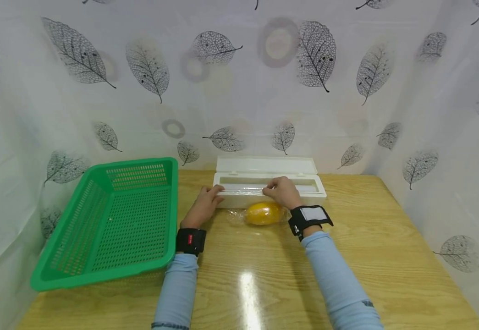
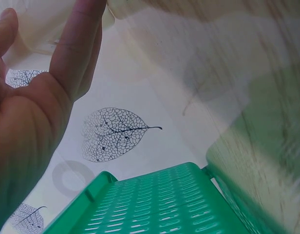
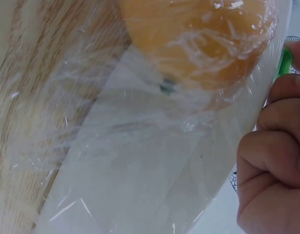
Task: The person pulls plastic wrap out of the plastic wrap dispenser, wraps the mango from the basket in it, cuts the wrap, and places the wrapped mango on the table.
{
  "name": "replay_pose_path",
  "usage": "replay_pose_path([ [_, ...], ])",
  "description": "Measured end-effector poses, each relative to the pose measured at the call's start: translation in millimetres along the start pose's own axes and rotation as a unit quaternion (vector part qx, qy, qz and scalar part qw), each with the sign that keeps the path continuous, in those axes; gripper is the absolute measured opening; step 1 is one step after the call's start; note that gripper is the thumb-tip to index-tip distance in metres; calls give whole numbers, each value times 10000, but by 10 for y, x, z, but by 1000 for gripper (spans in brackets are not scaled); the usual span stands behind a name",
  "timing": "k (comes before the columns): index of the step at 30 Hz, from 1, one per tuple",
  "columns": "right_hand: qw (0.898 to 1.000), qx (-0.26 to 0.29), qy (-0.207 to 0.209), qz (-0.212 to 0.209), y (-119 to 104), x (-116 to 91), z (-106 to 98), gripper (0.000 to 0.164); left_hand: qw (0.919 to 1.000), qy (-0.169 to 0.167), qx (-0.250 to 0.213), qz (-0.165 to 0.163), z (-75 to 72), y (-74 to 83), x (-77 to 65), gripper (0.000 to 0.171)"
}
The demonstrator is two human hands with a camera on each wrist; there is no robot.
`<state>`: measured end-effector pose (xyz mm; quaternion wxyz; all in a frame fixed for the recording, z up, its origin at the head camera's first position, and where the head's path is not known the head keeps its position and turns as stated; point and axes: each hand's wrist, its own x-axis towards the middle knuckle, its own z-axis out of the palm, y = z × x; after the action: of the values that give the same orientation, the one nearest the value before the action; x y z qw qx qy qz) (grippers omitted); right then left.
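Observation:
On the table, a long white cling film box stands with its lid raised and a roll of film inside. The left hand rests on the box's left front corner, its fingers stretched out in the left wrist view. Over the front rim, the right hand has curled fingers and pinches the cling film right of the middle. Close against the box front lies a yellow, rounded fruit-like thing wrapped in clear film; in the right wrist view a small dark green end shows on it.
A large green plastic basket stands on the left, near the left forearm. Behind the box hangs a white curtain printed with grey leaves. The wooden table reaches to the curtain on the right.

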<state>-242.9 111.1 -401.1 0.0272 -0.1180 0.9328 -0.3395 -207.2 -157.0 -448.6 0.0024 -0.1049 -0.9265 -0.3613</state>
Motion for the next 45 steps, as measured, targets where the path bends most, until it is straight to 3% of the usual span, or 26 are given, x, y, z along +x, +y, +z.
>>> replay_pose_path([
  [16,9998,1,79,-177,42,20,16,19,10000,-34,20,-43,6,-6,8,31],
  [26,9986,12,146,-512,86,19,11,18,10000,-25,47,-44,15,-9,15,31],
  [45,9985,20,110,-532,107,-12,-37,16,9999,58,75,-39,7,10,2,31],
])
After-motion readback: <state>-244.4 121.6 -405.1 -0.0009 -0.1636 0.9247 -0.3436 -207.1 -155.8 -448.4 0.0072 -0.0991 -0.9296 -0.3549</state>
